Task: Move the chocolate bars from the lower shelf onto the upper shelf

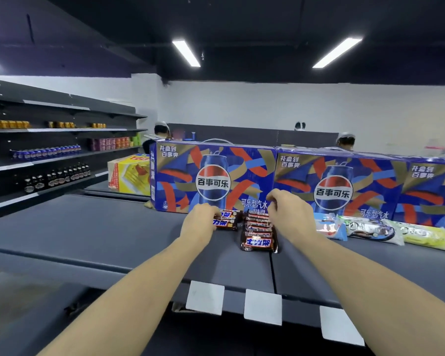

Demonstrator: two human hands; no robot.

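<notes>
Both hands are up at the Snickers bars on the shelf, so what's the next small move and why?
Probably let go: the left hand grips two Snickers bars already lying on the upper shelf beside the stacked row that the right hand touches, before the Pepsi boxes.

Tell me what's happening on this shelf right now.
A person is stocking chocolate bars on a dark grey shelf in front of Pepsi cartons. The left hand holds two Snickers bars, while the right hand rests its grip on the back of a neat row of Snickers bars. Cookie packs lie to the right.
</notes>
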